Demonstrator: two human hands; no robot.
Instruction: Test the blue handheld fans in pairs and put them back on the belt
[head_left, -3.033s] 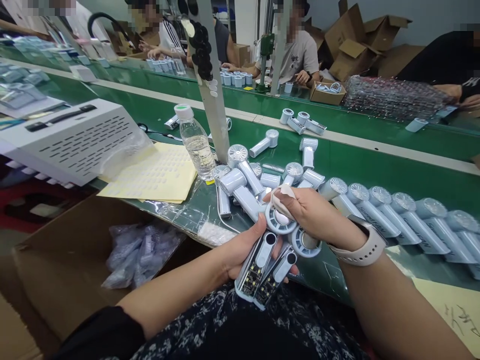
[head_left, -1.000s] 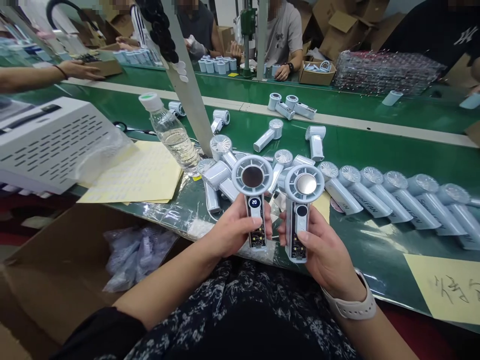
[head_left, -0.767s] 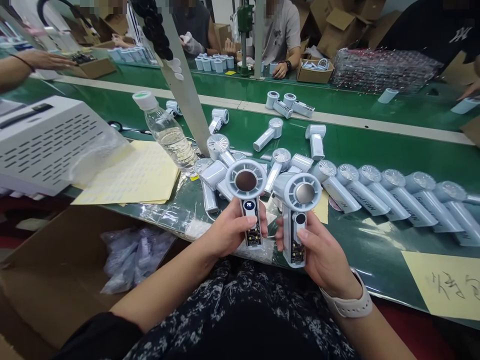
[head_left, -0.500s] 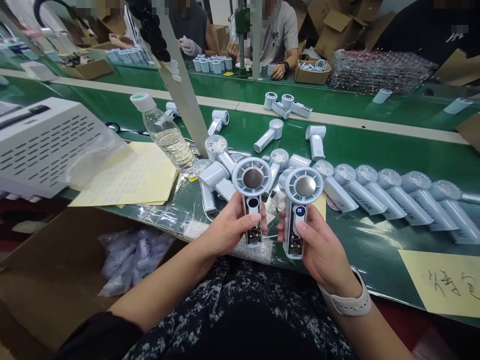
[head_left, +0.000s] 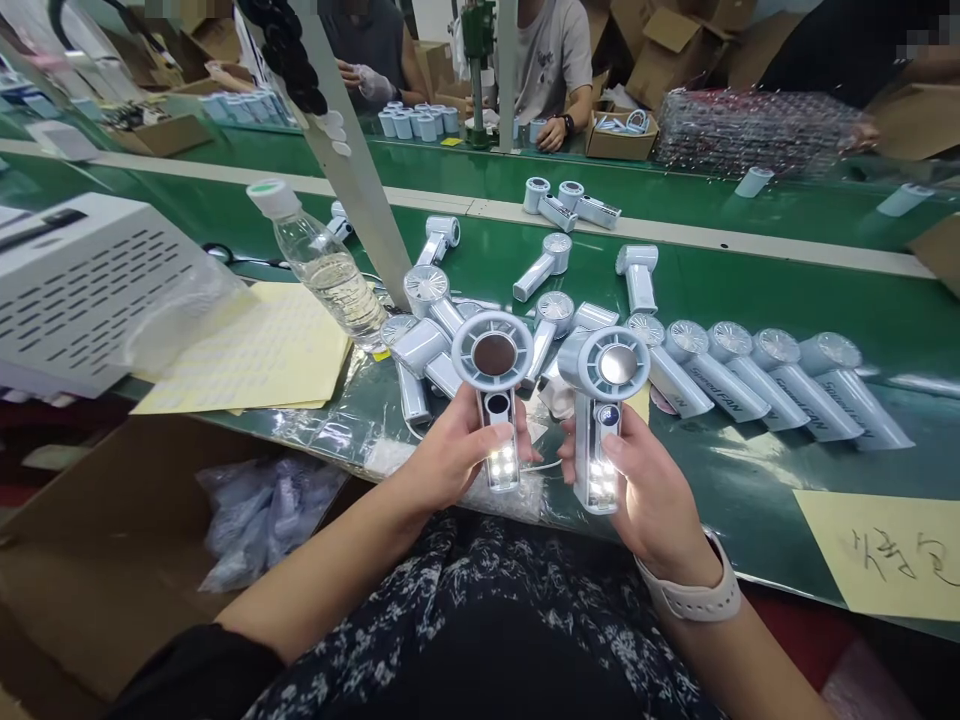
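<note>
My left hand is wrapped round the handle of a light-blue handheld fan, thumb on its front. A second handheld fan is gripped in my right hand, its thumb beside the small round display. Both fans stand upright side by side, with bright white lights glowing low on their handles. Behind them, several more fans lie in a loose cluster on the green table. To the right, a slanting row of wrapped fans shows "Speed FAN" lettering.
A water bottle leans by a slanted post. Yellow sheets lie before a white vented box; a handwritten yellow paper is at right. Below left, a carton holds bagged parts. Co-workers sit across the belt.
White lights have come on in the handles of both fans. The rightmost fan of the row has gone from view. The camera view has shifted slightly.
</note>
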